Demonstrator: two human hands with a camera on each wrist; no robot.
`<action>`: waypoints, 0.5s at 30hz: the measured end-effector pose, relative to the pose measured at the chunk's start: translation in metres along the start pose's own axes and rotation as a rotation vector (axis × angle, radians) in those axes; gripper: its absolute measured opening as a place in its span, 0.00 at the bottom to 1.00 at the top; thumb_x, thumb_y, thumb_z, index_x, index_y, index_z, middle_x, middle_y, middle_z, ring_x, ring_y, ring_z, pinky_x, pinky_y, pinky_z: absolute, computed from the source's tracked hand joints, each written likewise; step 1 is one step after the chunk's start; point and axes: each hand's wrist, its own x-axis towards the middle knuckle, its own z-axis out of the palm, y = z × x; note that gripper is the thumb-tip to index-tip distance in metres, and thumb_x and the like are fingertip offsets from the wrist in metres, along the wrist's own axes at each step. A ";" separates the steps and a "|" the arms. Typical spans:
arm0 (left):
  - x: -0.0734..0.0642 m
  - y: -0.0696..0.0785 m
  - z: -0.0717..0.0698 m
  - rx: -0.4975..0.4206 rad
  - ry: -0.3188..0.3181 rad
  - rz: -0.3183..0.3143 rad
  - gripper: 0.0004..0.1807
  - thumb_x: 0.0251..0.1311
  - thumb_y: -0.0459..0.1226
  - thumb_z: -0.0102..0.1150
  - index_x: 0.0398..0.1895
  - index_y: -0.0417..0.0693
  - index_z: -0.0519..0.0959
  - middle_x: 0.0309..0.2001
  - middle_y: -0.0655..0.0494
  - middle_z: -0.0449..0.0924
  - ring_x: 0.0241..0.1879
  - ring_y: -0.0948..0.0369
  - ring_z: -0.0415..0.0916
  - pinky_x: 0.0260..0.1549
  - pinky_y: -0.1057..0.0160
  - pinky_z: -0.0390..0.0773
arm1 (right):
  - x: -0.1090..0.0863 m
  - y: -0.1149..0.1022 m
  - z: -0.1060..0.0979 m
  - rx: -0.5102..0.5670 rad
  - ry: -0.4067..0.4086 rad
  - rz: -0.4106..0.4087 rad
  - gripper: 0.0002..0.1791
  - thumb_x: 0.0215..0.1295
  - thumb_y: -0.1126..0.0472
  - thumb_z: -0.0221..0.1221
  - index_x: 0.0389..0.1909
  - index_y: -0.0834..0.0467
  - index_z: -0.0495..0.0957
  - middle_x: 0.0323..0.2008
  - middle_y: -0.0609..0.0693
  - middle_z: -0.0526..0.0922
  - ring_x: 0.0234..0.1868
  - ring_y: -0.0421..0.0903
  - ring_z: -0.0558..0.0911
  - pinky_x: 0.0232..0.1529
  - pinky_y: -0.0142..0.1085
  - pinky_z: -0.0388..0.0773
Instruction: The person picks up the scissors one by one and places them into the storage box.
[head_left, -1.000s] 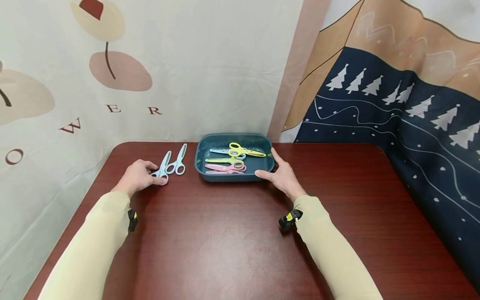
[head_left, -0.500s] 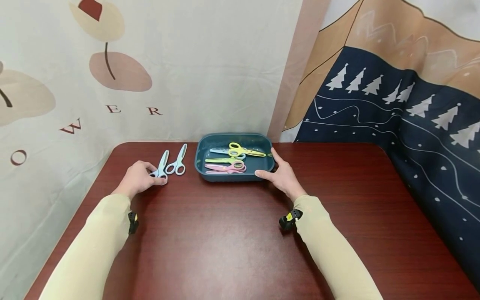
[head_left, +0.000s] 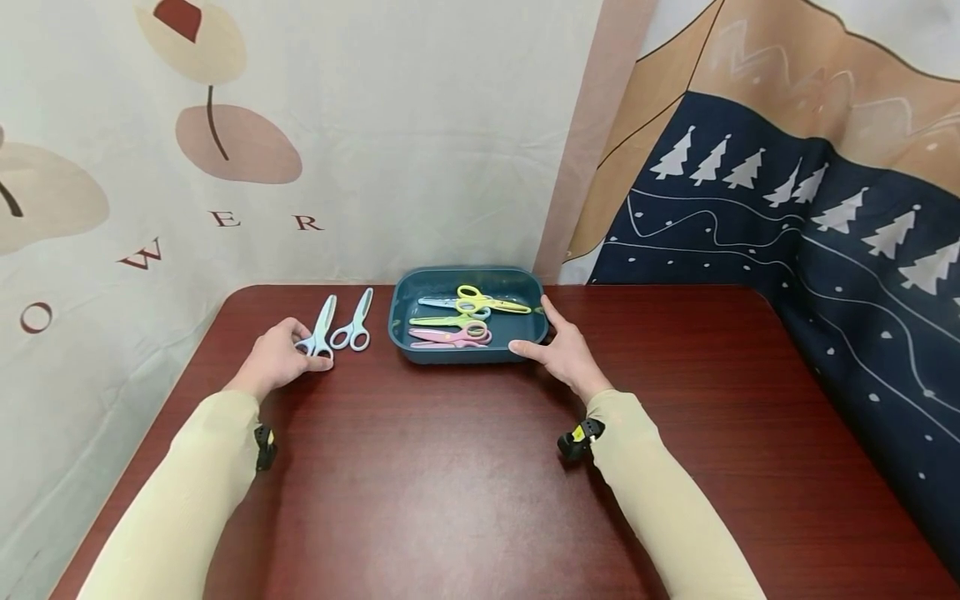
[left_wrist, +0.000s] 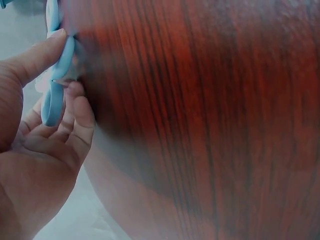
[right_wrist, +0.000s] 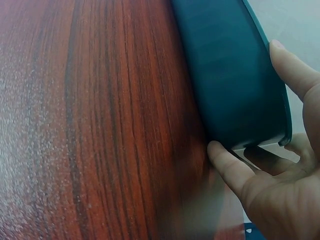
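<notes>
My left hand [head_left: 276, 357] pinches a pair of light blue scissors [head_left: 324, 322] by the handle, blades pointing away from me. In the left wrist view the thumb presses on a blue handle loop [left_wrist: 51, 107], with the other fingers bent behind it. Just to the right, a second pair of light blue scissors [head_left: 356, 323] lies on the table. At the right end of a dark teal tray [head_left: 450, 357], my right hand [head_left: 568, 355] grips the corner, thumb on the front rim and fingers round the side. The right wrist view shows the tray's outer wall [right_wrist: 235, 75] between thumb and fingers.
Inside the tray lie yellow scissors [head_left: 510, 306], green scissors [head_left: 438, 320], pink scissors [head_left: 442, 335] and a blue pair partly covered. The tray stands at the back edge of the reddish-brown table [head_left: 465, 467], against a printed cloth [head_left: 450, 167].
The blue scissors in my left hand have shifted slightly away from me, their blade tip moving up and left in the head view. My right hand and the tray have stayed in place.
</notes>
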 end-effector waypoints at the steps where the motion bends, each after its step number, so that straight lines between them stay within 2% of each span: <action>1: 0.000 0.000 0.000 -0.005 -0.001 0.003 0.33 0.54 0.42 0.78 0.50 0.31 0.69 0.44 0.34 0.76 0.42 0.44 0.72 0.39 0.54 0.71 | 0.000 0.000 0.000 0.001 0.001 0.000 0.57 0.64 0.50 0.72 0.85 0.45 0.45 0.83 0.52 0.51 0.79 0.54 0.57 0.76 0.54 0.59; 5: 0.000 -0.001 0.002 -0.029 0.010 0.017 0.32 0.54 0.41 0.78 0.51 0.32 0.70 0.44 0.35 0.76 0.41 0.46 0.73 0.38 0.56 0.72 | 0.000 0.001 0.000 -0.003 -0.002 -0.004 0.57 0.64 0.49 0.72 0.85 0.45 0.45 0.83 0.52 0.51 0.79 0.54 0.56 0.76 0.55 0.59; 11: -0.001 -0.001 0.005 -0.137 0.036 0.033 0.30 0.56 0.36 0.76 0.55 0.31 0.70 0.39 0.42 0.77 0.29 0.58 0.79 0.29 0.65 0.76 | -0.001 0.001 0.000 -0.011 -0.003 -0.007 0.58 0.63 0.47 0.72 0.85 0.45 0.45 0.83 0.52 0.51 0.79 0.54 0.56 0.77 0.55 0.58; 15: -0.001 -0.002 0.006 -0.249 0.063 0.049 0.29 0.61 0.31 0.71 0.59 0.26 0.68 0.43 0.37 0.79 0.25 0.65 0.82 0.27 0.67 0.82 | 0.000 0.000 0.000 -0.010 -0.005 -0.008 0.57 0.64 0.48 0.72 0.85 0.45 0.45 0.83 0.52 0.51 0.79 0.54 0.56 0.77 0.55 0.59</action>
